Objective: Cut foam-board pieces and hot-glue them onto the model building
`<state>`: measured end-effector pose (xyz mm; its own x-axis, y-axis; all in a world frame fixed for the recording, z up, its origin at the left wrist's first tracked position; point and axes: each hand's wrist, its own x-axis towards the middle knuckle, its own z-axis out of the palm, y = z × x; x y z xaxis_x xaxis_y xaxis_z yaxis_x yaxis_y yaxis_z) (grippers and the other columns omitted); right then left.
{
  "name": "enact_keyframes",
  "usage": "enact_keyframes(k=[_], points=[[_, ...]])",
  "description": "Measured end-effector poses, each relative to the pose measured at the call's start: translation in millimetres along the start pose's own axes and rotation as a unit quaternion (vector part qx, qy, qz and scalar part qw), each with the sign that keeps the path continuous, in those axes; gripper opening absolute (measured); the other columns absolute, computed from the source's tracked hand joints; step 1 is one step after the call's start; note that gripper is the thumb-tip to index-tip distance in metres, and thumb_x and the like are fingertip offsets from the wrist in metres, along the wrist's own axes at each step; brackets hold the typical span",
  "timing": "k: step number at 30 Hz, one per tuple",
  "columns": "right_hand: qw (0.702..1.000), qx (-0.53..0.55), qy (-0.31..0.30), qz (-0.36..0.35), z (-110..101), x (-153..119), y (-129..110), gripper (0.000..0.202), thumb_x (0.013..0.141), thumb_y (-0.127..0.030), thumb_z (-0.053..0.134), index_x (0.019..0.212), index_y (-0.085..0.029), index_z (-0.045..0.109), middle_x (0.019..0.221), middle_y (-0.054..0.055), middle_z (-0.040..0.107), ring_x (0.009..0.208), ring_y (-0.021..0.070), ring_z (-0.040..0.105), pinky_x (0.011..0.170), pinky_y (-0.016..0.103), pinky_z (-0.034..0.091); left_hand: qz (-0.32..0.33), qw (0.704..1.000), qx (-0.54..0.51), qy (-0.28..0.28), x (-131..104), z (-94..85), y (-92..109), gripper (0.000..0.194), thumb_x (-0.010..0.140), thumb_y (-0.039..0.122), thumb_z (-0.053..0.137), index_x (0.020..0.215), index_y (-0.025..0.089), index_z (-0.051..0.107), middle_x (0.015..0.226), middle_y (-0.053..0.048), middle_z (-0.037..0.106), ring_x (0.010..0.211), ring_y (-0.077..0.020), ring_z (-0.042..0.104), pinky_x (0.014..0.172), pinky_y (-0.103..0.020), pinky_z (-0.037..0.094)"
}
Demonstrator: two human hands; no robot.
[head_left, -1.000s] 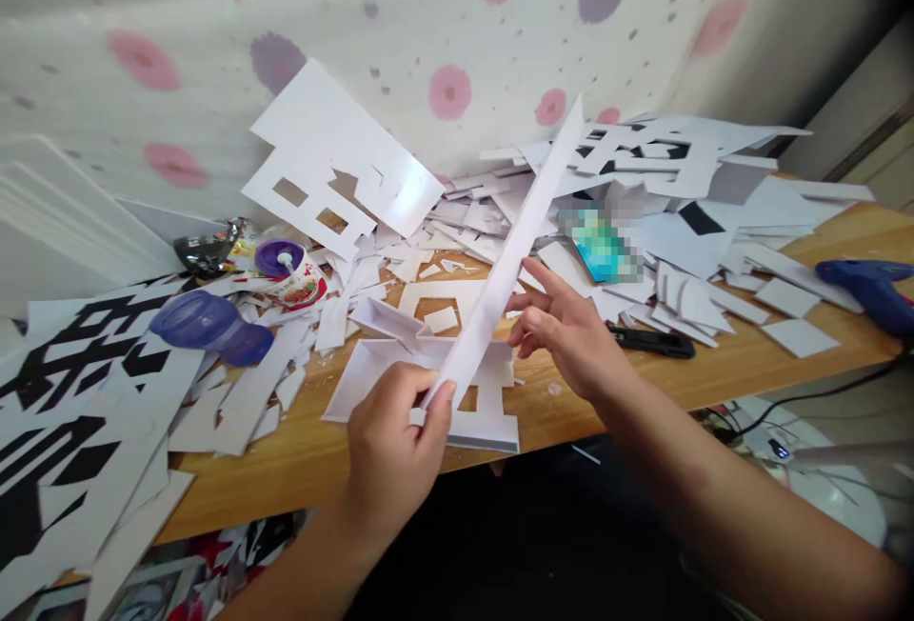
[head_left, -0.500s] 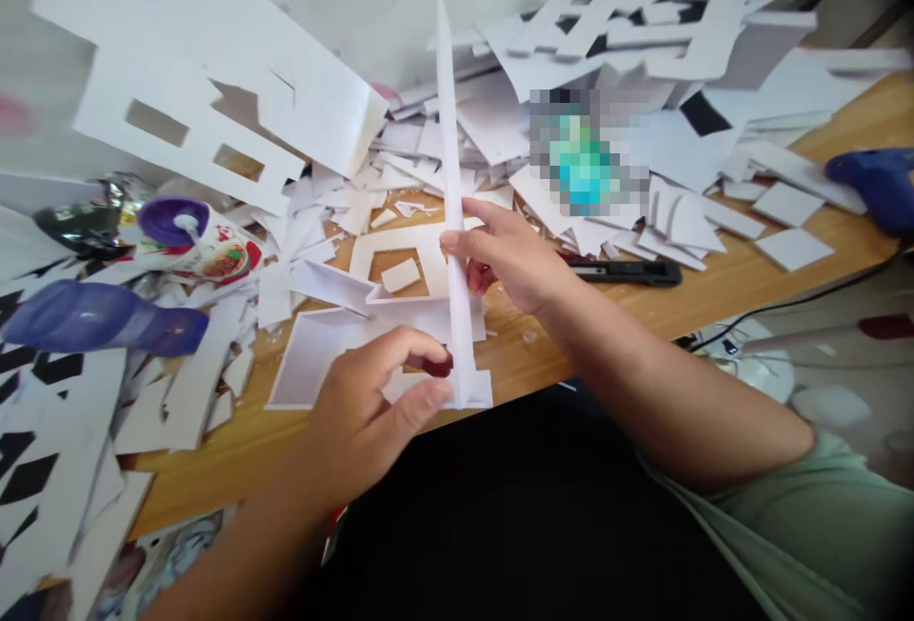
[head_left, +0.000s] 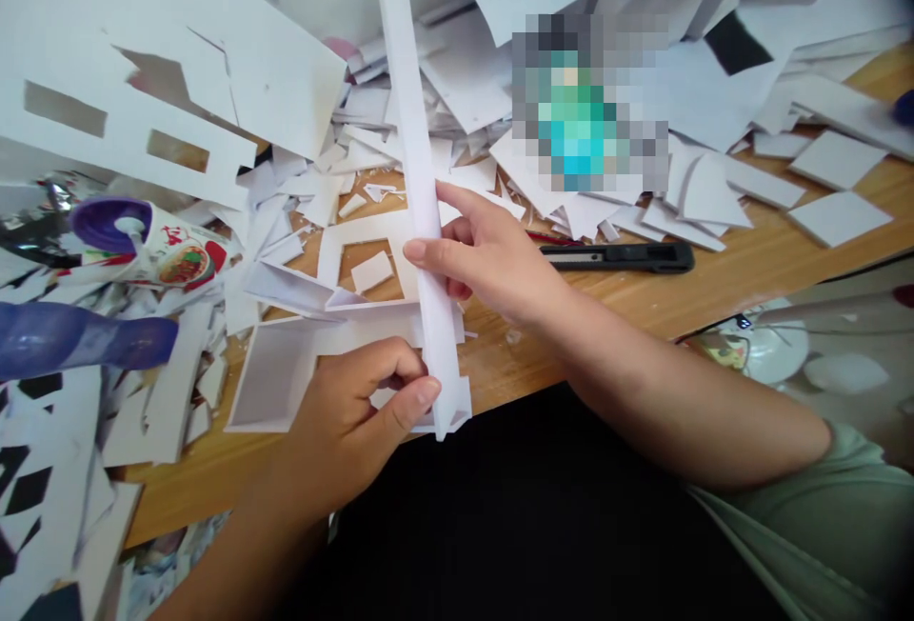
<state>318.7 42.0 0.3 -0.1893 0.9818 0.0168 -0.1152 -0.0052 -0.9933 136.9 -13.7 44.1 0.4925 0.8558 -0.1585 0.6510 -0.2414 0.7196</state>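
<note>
A long, narrow white foam board strip (head_left: 408, 97) stands edge-up between my hands. My right hand (head_left: 492, 254) is closed on its middle, thumb on the near face and fingers on the far side. At the strip's near end, my left hand (head_left: 364, 411) curls with thumb and forefinger pinching its edge. Beneath lies a white foam board structure (head_left: 275, 378) with low upright walls, partly covered by my left hand. Beyond it is a white frame piece (head_left: 332, 254) with a cut-out, and a small white rectangle (head_left: 372, 271) lies inside the opening.
A black utility knife (head_left: 628, 257) lies right of my right hand. White offcuts (head_left: 457, 69) are heaped at the back. A large white sheet with cut-outs (head_left: 278, 78) leans at the left, above a paper cup (head_left: 182, 245) and a blue-purple bottle (head_left: 92, 340).
My view has moved closer and lower over the table. The strip now leans more to the left at its far end, and my left thumb and forefinger have come onto its near end.
</note>
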Motion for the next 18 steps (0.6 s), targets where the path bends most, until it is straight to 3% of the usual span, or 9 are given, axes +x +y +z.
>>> enact_keyframes(k=[6, 12, 18], points=[[0.999, 0.019, 0.019, 0.019, -7, -5, 7, 0.055, 0.077, -0.047, 0.069, 0.124, -0.024, 0.052, 0.064, -0.004, 0.057, 0.051, 0.0137, 0.054, 0.045, 0.026, 0.045, 0.001, 1.000, 0.021, -0.010, 2, 5.2, 0, 0.025, 0.087, 0.030, 0.051, 0.064, 0.021, 0.056, 0.057, 0.004, 0.057, 0.051, -0.0108, 0.051, 0.050, -0.023, 0.040], [0.996, -0.076, 0.035, 0.035, -7, -8, 17, 0.065, 0.077, -0.053, 0.067, 0.130, -0.021, 0.050, 0.065, -0.002, 0.060, 0.058, 0.0177, 0.059, 0.053, 0.030, 0.048, -0.004, 0.998, 0.051, -0.030, 3, 11.0, 2, 0.025, 0.087, 0.030, 0.049, 0.065, 0.020, 0.055, 0.057, 0.005, 0.057, 0.051, -0.0094, 0.050, 0.050, -0.022, 0.037], [0.982, -0.172, 0.079, 0.015, -9, -13, 25, 0.082, 0.078, -0.054, 0.065, 0.146, -0.019, 0.037, 0.096, 0.008, 0.068, 0.080, 0.0233, 0.064, 0.070, 0.038, 0.053, 0.012, 0.992, 0.122, -0.026, -1, 11.3, 7, 0.026, 0.088, 0.029, 0.049, 0.065, 0.019, 0.054, 0.056, 0.007, 0.055, 0.052, -0.0077, 0.047, 0.054, -0.021, 0.035]])
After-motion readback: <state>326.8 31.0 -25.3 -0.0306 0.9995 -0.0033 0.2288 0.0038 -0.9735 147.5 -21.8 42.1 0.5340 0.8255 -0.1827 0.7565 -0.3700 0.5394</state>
